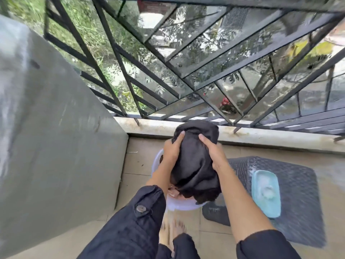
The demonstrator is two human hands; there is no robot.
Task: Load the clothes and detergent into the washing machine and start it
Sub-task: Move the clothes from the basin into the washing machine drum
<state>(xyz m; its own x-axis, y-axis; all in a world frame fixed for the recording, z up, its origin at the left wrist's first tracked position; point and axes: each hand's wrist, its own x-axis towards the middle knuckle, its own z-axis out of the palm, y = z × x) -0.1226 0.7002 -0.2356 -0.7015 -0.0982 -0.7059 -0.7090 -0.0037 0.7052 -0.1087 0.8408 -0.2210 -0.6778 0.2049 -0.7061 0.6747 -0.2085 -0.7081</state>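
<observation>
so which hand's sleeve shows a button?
The left hand: its dark sleeve carries a round button near the cuff. The right hand has a plain sleeve. Both grip the black garment.

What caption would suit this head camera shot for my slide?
Both hands, left hand and right hand, lift a black garment from a pale basin on a railed balcony.
</observation>
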